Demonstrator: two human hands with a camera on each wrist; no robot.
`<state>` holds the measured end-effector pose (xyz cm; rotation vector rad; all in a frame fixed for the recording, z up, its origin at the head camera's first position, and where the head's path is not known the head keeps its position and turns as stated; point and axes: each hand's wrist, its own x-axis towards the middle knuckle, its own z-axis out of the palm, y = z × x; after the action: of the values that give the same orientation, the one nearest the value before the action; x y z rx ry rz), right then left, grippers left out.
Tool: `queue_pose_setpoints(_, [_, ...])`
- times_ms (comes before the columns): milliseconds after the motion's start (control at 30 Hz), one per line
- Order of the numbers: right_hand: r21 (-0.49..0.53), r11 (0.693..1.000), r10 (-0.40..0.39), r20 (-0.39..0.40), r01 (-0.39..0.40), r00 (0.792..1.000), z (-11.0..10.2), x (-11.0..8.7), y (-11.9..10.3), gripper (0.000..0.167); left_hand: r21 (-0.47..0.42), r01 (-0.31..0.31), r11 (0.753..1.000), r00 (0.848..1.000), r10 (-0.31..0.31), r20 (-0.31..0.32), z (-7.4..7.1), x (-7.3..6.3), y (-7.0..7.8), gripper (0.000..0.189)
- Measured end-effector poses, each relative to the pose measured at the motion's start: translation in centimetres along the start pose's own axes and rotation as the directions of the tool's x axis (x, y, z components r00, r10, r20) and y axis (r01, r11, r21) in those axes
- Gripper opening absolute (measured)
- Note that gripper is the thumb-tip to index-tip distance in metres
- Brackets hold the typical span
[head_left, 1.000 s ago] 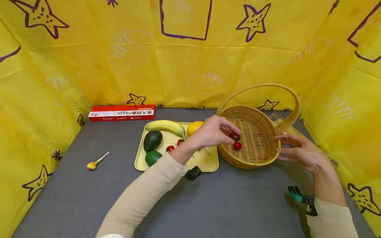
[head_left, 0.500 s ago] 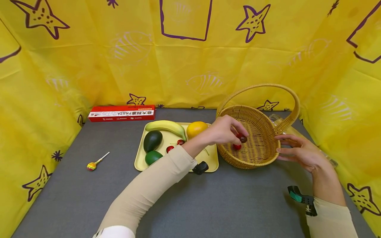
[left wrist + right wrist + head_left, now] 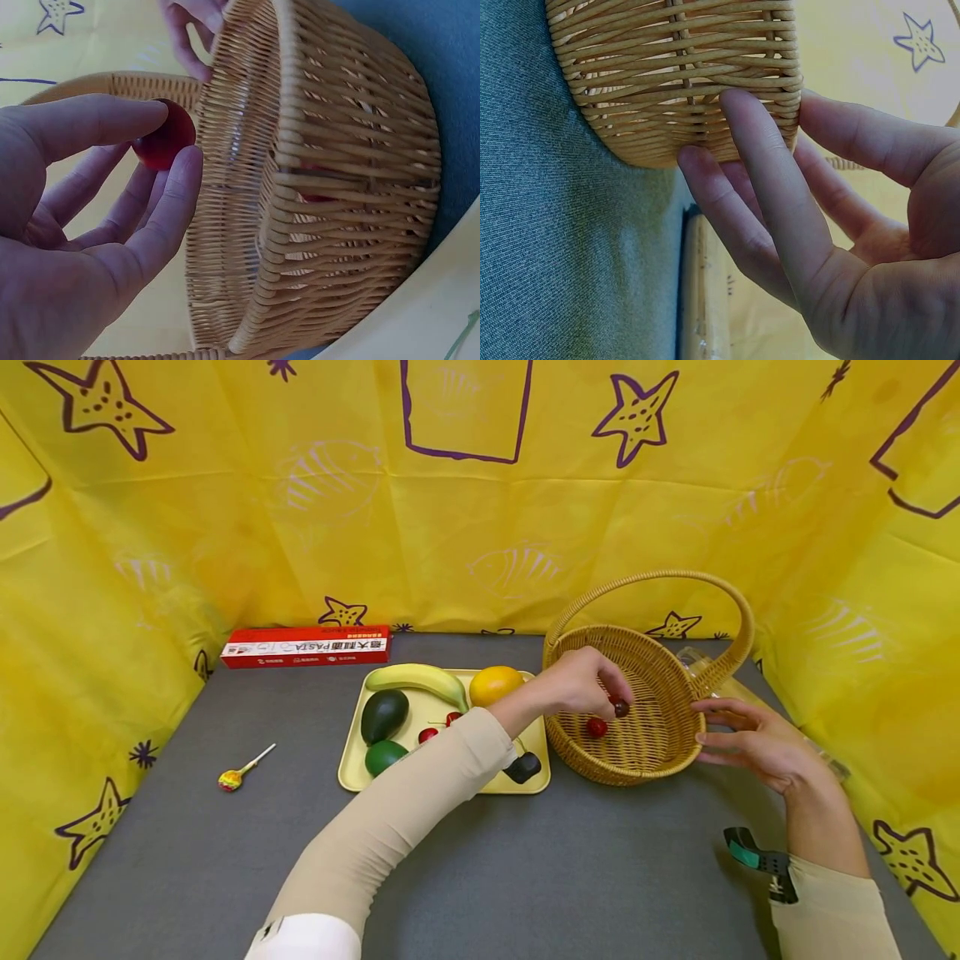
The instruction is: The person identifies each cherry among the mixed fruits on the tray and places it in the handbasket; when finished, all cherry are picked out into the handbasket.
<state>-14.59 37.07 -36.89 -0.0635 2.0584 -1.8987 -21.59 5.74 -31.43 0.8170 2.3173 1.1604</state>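
A dark red cherry point(image 3: 169, 139) is pinched between the thumb and fingers of my left hand point(image 3: 581, 681), which reaches over the near left side of the wicker basket point(image 3: 652, 718). Inside the basket lies another red cherry point(image 3: 596, 727), just below and left of the held one. My right hand point(image 3: 753, 743) is at the basket's right side. In the right wrist view its extended fingers point(image 3: 769, 169) rest against the outer woven wall and rim, with no loose object among them.
Left of the basket, a cream tray point(image 3: 350, 768) holds a banana point(image 3: 412, 676), an orange-yellow fruit point(image 3: 495, 685), an avocado point(image 3: 385, 717), a green fruit point(image 3: 386, 758) and cherries point(image 3: 428, 735). A red pasta box point(image 3: 307, 647) lies behind; a lollipop point(image 3: 232, 778) lies farther left. Clear packaging point(image 3: 697, 660) sits behind the basket.
My left hand has moved right and farther over the basket with the cherry, uncovering the other cherry below. The right hand has stayed at the basket's side.
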Motion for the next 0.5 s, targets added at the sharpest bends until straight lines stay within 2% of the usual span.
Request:
queue_pose_setpoints(267, [-0.007,1.0,0.009,-0.003,-0.009,1.0,-0.1,0.0,0.0,0.044,-0.008,0.055,0.998,0.997,-0.055,0.051,0.0,1.6,-0.3,0.028])
queue_pose_setpoints(500, [-0.02,1.0,0.014,-0.007,-0.014,1.0,-0.2,0.0,0.1,0.045,-0.074,0.077,0.994,0.985,-0.065,0.158,0.4,2.3,-0.3,0.029])
